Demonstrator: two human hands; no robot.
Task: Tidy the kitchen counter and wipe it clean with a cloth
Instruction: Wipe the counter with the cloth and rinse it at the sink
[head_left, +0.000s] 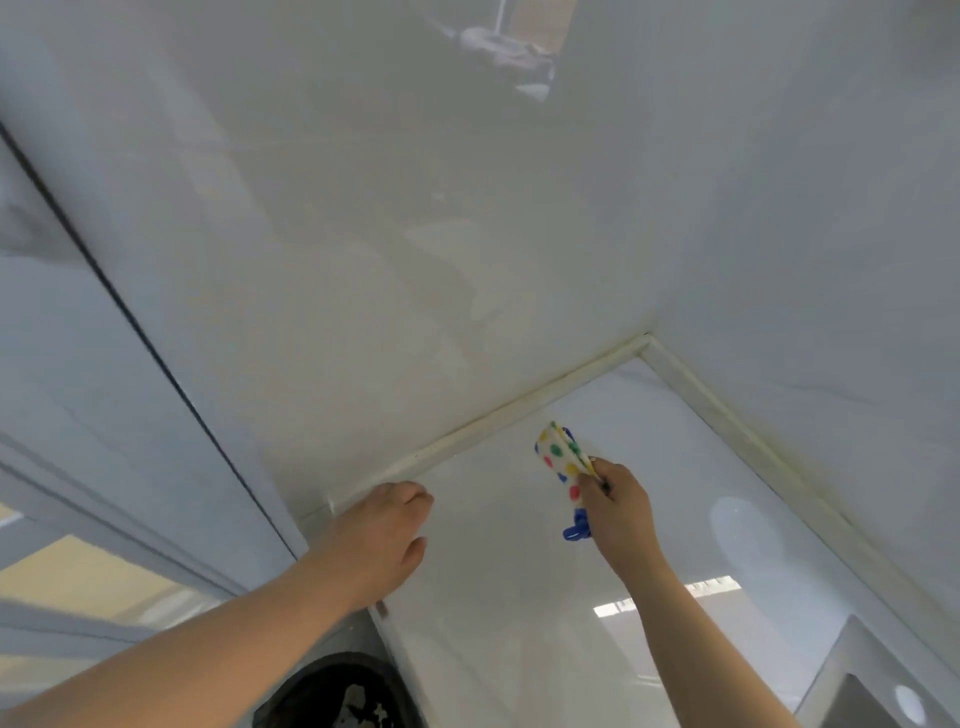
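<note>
Tagger: Forearms nearest the lens, head view, both bare. Between them at the bottom edge is a dark round thing (332, 691), can't tell what.

Checker: Task's thing?

Tagger: White cloth with coloured polka dots and blue loops (560, 457), bunched up, over the glossy white bench (519, 597) near the back corner. It's just short of the off-white trim strip (488, 423) at the wall foot. Can't tell whether it touches the bench.

Checker: Step?

Tagger: Wiping, I'd judge. The cloth is in hand and aimed at the corner.

Checker: Next move?

Tagger: Likely the cloth pressed flat on the bench and swept along the trim strip into the corner. Yellowish grime shows on the strip's right-hand run, so the seam wants firm pressure. Bunched like this it covers little, so opening it out would help.

Checker: Grips?

Tagger: Right grip (618, 504) is closed round the cloth's lower end, with fingers and thumb pinching it. The dotted part sticks out past the knuckles and a blue loop hangs below. Left grip (384, 530) is at the bench's left edge by the strip's near end. Its fingers are loosely curled with nothing seen in them, so it reads as relaxed, maybe bracing.

Checker: Rest?

Tagger: Grey recess (872, 696) lower right, maybe a sink, too cropped. Pale glossy walls (415, 208) with blurry reflections.
</note>
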